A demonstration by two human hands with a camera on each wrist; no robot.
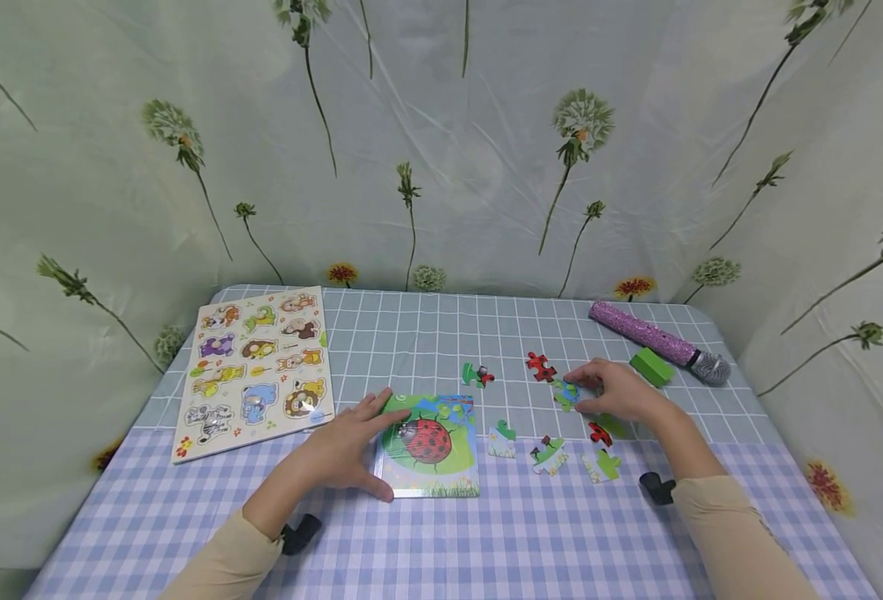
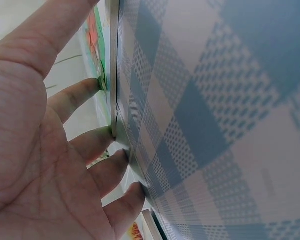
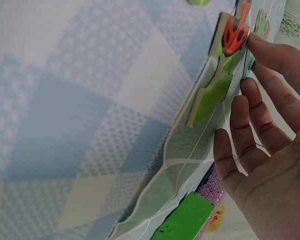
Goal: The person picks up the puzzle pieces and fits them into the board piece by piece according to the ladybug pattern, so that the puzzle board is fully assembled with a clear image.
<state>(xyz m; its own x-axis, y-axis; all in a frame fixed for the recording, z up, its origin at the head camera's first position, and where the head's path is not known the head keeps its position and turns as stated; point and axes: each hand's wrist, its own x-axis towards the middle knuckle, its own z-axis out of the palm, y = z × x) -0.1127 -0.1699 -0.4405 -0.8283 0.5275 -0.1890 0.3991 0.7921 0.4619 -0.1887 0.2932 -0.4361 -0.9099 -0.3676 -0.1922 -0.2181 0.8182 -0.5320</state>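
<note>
A square ladybug puzzle board [image 1: 428,446] lies on the checked cloth in the head view. My left hand [image 1: 344,446] rests at its left side, fingers spread, with the index fingertip on its top face. To the right, my right hand [image 1: 612,390] pinches a blue and green puzzle piece [image 1: 566,395] between thumb and index finger, low over the table. Around it lie a red puzzle piece [image 1: 540,367], a red and green piece [image 1: 601,432] and several other loose pieces, among them a green and white piece [image 1: 501,439]. In the right wrist view the pinched piece is mostly hidden.
An animal peg board [image 1: 254,371] lies at the left, beside the left hand. Behind the right hand are a green block [image 1: 651,367] and a purple glitter microphone [image 1: 655,340]. A flowered curtain [image 1: 441,167] hangs along the table's back edge.
</note>
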